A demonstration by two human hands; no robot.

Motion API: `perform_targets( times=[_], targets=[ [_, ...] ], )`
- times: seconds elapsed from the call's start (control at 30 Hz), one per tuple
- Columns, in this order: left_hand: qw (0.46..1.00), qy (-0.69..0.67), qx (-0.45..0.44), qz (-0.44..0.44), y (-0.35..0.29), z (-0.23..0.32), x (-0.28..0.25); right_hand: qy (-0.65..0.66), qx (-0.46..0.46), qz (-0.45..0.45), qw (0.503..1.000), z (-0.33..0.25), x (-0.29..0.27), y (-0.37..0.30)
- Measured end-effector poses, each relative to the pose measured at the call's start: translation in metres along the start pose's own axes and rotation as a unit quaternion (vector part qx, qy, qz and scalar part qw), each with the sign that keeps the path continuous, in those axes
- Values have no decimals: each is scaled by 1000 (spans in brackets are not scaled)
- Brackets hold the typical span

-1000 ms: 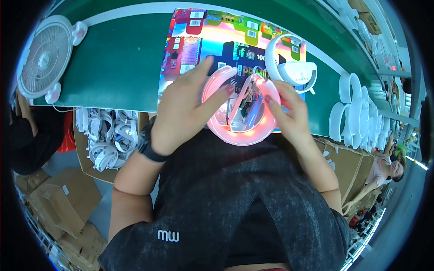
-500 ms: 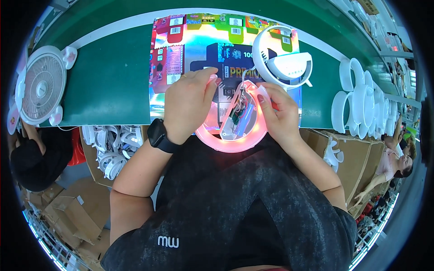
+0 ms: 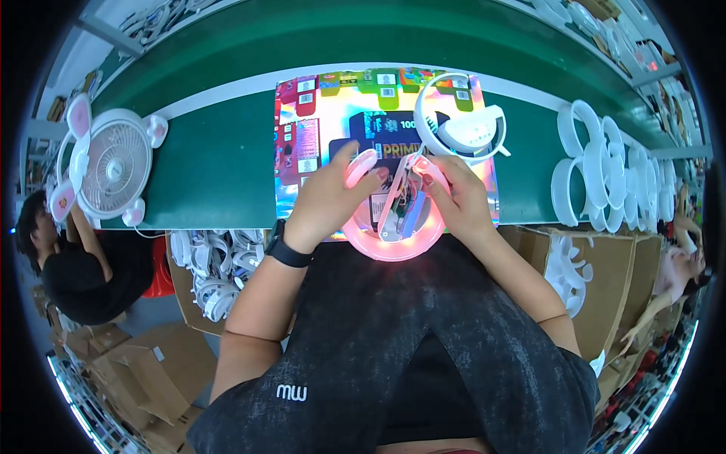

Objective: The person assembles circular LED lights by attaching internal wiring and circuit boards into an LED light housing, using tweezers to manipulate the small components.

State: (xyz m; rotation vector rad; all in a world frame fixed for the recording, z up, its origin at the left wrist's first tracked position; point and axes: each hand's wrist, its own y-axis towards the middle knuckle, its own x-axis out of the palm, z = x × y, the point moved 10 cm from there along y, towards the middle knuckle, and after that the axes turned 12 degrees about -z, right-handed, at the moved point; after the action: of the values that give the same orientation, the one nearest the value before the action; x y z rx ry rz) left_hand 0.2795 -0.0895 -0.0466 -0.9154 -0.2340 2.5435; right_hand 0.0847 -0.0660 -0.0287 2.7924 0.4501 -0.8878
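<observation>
Close to my body at the table's near edge, a ring-shaped light (image 3: 395,250) glows pink-red, its open top toward the far side. Inside it, an open housing shows a circuit board, thin wires and a blue cylindrical battery (image 3: 412,217). My left hand (image 3: 324,203) grips the ring's left end between thumb and fingers. On the other side my right hand (image 3: 463,198) pinches the ring's upper right end by the housing's tip; its fingertips are partly hidden. A white cable runs from there to a white ring-shaped unit with a half-round base (image 3: 470,135) lying just beyond.
A shiny printed packaging sheet (image 3: 302,106) covers the middle of the green table (image 3: 212,174). At left stands a white fan (image 3: 113,170); at right, several white rings (image 3: 586,170) are stacked. Cardboard boxes of white parts (image 3: 215,276) flank me. Other people sit at both sides.
The view has shifted, bringing more of the fan in. My left hand has opened out along the ring's left end, which now shows. The pale piece at my right fingertips no longer shows.
</observation>
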Motion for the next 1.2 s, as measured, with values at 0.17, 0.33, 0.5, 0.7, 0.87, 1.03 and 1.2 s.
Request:
perform_targets(
  times=[0.17, 0.33, 0.5, 0.7, 0.87, 1.03, 1.2],
  targets=[
    [934, -354, -22, -45, -3, -5, 23, 245, 99, -38, 964, 28, 12, -2],
    [899, -434, 0, -67, -1, 15, 20, 217, 70, -44, 973, 23, 15, -3],
    [922, -373, -5, -108, 8, 17, 16, 205, 75, -6, 976, 29, 3, -2],
    [900, -426, 43, -81, -17, 15, 40, 370, 102, 76, 920, 55, -18, -5],
    [901, -412, 132, -5, -31, 15, 44, 420, 65, 66, 903, 29, -19, -6],
    [942, -279, 181, 40, -39, 23, 44, 280, 23, 112, 953, 33, -30, -12],
    [939, -292, 178, 27, -36, 21, 47, 237, 23, 128, 963, 32, -35, -12]
  ],
)
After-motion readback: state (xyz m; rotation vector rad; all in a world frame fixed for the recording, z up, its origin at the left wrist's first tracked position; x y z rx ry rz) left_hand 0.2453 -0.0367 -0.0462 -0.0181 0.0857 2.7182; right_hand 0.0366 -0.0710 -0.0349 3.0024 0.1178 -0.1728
